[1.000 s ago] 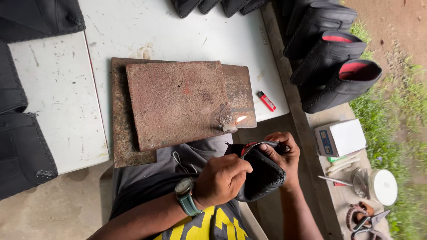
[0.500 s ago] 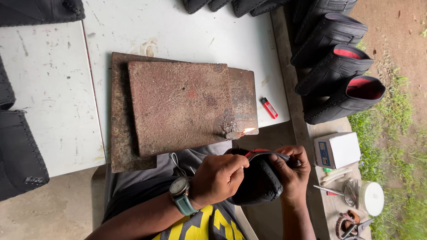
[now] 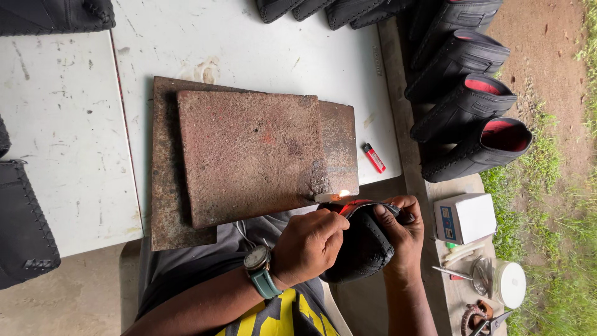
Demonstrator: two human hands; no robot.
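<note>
**Shoe edge brought up to the flame**

Change since the earlier pictures: the black shoe sits nearer the small flame at the corner of the rusty plate, rim now almost touching it. Judged: the edge is being heated.

Left hand: grip pinched on the shoe's red-lined rim. Right hand: grip clamped round the shoe body.

Location: over the lap, just off the worktop. Long axis runs roughly toward the plate; opening points at the flame. Red lighter lies nearby.
</note>
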